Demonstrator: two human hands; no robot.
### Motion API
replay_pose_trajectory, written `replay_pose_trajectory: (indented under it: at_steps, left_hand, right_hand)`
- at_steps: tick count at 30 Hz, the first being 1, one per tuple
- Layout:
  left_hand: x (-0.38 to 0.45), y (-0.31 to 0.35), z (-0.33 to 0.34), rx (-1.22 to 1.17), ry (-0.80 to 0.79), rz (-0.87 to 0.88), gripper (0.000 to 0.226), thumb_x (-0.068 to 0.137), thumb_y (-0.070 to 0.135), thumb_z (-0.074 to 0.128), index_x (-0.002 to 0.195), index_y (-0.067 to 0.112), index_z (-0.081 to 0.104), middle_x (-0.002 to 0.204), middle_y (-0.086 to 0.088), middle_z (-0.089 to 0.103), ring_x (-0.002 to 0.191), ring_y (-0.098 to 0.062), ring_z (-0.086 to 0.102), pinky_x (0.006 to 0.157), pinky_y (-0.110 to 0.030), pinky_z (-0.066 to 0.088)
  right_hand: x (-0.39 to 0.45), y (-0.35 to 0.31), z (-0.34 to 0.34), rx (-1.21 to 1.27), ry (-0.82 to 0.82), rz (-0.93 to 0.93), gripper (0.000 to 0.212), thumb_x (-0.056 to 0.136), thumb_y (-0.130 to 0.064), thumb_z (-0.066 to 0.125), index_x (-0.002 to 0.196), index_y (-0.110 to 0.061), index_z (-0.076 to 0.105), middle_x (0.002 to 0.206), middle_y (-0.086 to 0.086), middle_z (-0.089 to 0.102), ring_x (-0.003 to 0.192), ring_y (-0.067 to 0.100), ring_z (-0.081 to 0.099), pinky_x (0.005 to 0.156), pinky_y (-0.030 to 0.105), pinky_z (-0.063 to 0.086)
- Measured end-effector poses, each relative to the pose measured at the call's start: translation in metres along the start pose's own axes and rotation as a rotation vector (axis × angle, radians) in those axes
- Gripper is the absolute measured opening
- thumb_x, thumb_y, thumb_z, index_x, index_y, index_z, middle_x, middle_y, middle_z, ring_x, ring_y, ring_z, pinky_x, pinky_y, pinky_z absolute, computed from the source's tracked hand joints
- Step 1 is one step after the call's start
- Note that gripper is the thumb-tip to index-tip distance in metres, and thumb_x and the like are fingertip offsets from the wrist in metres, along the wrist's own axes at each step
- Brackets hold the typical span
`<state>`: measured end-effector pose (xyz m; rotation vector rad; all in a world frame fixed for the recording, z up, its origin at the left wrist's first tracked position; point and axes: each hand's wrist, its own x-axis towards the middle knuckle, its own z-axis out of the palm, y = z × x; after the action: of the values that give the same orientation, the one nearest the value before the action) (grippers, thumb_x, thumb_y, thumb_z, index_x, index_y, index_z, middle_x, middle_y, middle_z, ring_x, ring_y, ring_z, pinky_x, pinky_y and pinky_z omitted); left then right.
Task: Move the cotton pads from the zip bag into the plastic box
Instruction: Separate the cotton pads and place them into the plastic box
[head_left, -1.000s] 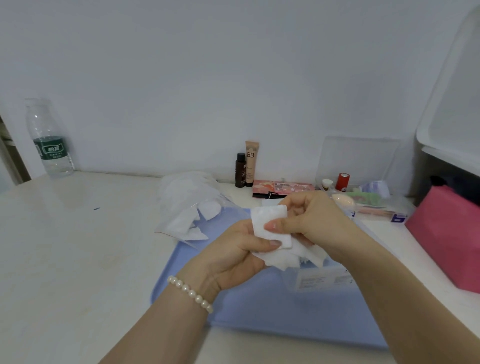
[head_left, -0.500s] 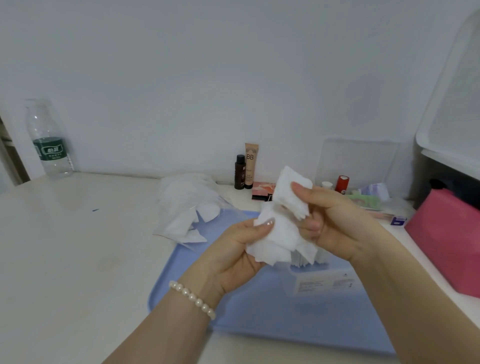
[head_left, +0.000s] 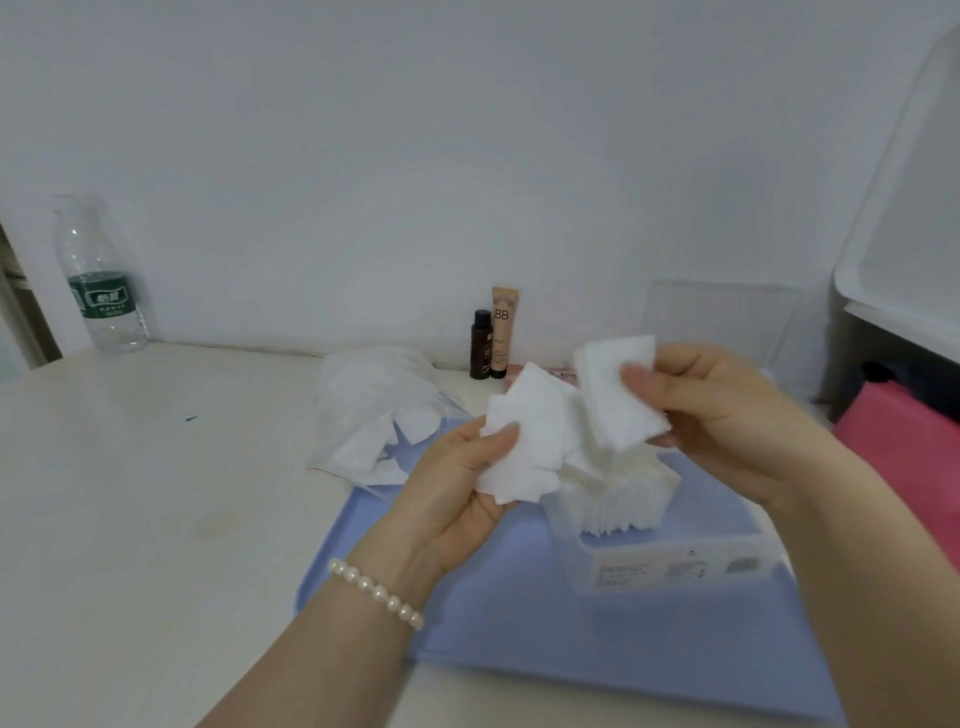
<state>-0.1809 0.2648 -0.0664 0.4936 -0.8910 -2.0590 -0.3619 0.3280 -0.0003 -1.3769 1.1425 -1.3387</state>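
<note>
- Left hand (head_left: 457, 499): raised above the near-left part of the blue tray (head_left: 519, 623), palm toward the camera; thumb curled over a loose bundle of cotton pads (head_left: 524, 447), pinning them against the fingers behind. The bundle fans upward and to the right, its edges uneven.
- Right hand (head_left: 722, 415): held just right of the left hand, thumb and fingers pinching a single cotton pad (head_left: 618, 395). This square pad stands nearly upright, its flat face toward the camera, its top edge tilted slightly up to the right.
- Plastic box (head_left: 670, 561): clear, resting on the tray below the right hand, long axis running left to right, label facing the camera. A stack of pads (head_left: 623, 499) stands on edge inside it, the top edges rising above the rim.
- Zip bag (head_left: 374, 415): clear, lying on the table (head_left: 156, 493) at the tray's far-left corner, with further white pads visible inside.
- Background: a water bottle (head_left: 101, 275) at far left; a small dark bottle (head_left: 481, 345) and a BB tube (head_left: 505, 330) upright against the wall.
</note>
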Motion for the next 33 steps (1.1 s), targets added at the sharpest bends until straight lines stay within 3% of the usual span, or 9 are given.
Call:
replay_pose_trajectory:
  at_steps: [2,3,6,11,14,21,25,29,33]
  left_hand:
    - [-0.001,-0.001,0.000,0.102,-0.006,-0.018,0.019,0.089,-0.001,0.049,0.096,-0.002,0.066,0.092,-0.014,0.072,0.078,-0.021,0.069,0.069,-0.028,0.057]
    - [-0.001,-0.002,0.000,0.138,-0.016,-0.034,0.019,0.089,-0.002,0.048,0.095,-0.002,0.066,0.090,-0.014,0.072,0.077,-0.020,0.069,0.068,-0.028,0.056]
    - [-0.003,-0.004,0.003,0.218,-0.070,-0.079,0.023,0.088,-0.007,0.047,0.101,-0.003,0.065,0.095,-0.015,0.069,0.083,-0.021,0.067,0.072,-0.029,0.056]
    - [-0.004,-0.004,0.003,0.250,-0.182,-0.136,0.043,0.075,-0.013,0.056,0.118,-0.012,0.056,0.118,-0.026,0.060,0.100,-0.031,0.062,0.078,-0.033,0.057]
    - [-0.003,-0.004,0.001,0.272,-0.181,-0.142,0.045,0.067,-0.010,0.054,0.112,-0.008,0.061,0.115,-0.027,0.061,0.099,-0.032,0.063,0.080,-0.034,0.055]
    - [-0.004,-0.005,-0.002,0.275,-0.264,-0.143,0.045,0.066,-0.013,0.049,0.104,0.000,0.068,0.107,-0.021,0.065,0.095,-0.027,0.066,0.082,-0.034,0.055]
    - [-0.003,-0.005,-0.003,0.250,-0.276,-0.141,0.044,0.068,-0.012,0.050,0.106,0.000,0.067,0.107,-0.021,0.065,0.095,-0.027,0.066,0.083,-0.034,0.054]
    - [-0.003,-0.006,-0.003,0.259,-0.282,-0.137,0.046,0.066,-0.014,0.050,0.108,-0.001,0.064,0.104,-0.021,0.064,0.092,-0.026,0.065,0.081,-0.033,0.054]
    - [-0.003,-0.004,-0.004,0.258,-0.302,-0.140,0.051,0.066,-0.015,0.050,0.115,-0.003,0.061,0.107,-0.021,0.061,0.095,-0.027,0.063,0.084,-0.033,0.053]
  right_hand:
    - [-0.004,-0.002,0.006,-0.255,-0.068,0.022,0.029,0.070,-0.031,0.077,0.092,-0.012,0.075,0.094,0.012,0.073,0.085,0.022,0.065,0.079,0.035,0.049]
    - [-0.006,-0.003,0.012,-0.311,-0.078,0.037,0.019,0.077,-0.022,0.072,0.093,-0.013,0.074,0.095,0.009,0.073,0.089,0.021,0.067,0.084,0.034,0.049]
    - [-0.006,-0.003,0.021,-0.390,-0.053,0.061,0.017,0.079,-0.005,0.067,0.092,-0.014,0.073,0.088,0.010,0.073,0.081,0.019,0.068,0.077,0.029,0.054]
    - [-0.003,-0.001,0.025,-0.470,0.009,0.147,0.015,0.068,-0.002,0.077,0.077,-0.012,0.070,0.063,0.005,0.068,0.059,0.013,0.062,0.059,0.024,0.052]
    - [-0.003,0.000,0.025,-0.506,0.024,0.160,0.013,0.068,-0.002,0.077,0.071,-0.012,0.070,0.058,0.000,0.067,0.051,0.007,0.059,0.050,0.022,0.048]
    - [-0.002,0.002,0.024,-0.598,0.000,0.114,0.009,0.068,-0.009,0.079,0.072,-0.015,0.075,0.065,-0.003,0.068,0.045,0.002,0.051,0.049,0.024,0.045]
    - [0.000,0.004,0.025,-0.654,0.037,0.095,0.019,0.066,-0.009,0.081,0.075,-0.019,0.069,0.064,-0.005,0.060,0.048,0.001,0.050,0.049,0.021,0.044]
    - [0.000,0.004,0.029,-0.811,0.034,0.063,0.027,0.065,-0.014,0.083,0.078,-0.026,0.063,0.070,-0.007,0.056,0.061,0.007,0.049,0.062,0.021,0.043]
    - [-0.001,0.001,0.032,-0.888,0.041,0.001,0.030,0.066,-0.015,0.083,0.072,-0.032,0.059,0.078,-0.011,0.058,0.069,0.004,0.052,0.060,0.012,0.040]
